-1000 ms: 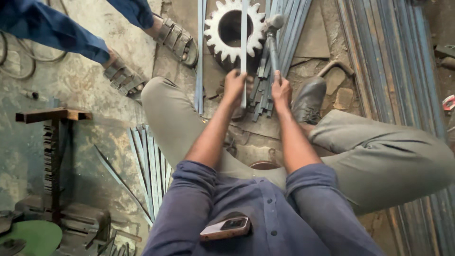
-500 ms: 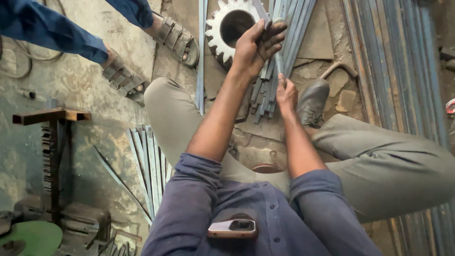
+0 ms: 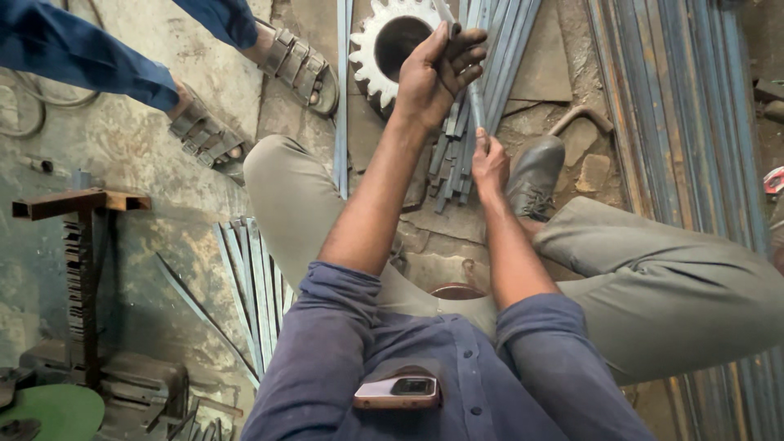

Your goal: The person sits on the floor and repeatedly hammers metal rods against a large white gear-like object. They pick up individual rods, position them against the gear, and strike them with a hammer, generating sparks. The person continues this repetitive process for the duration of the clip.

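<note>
Left hand (image 3: pixel 437 73) around metal strip (image 3: pixel 476 110)

Head-worn view, steeply downward, close

Pale pink phone (image 3: pixel 397 392) in the shirt pocket (dark rectangular screen, face up)

Soft even daylight, sharp focus
</note>
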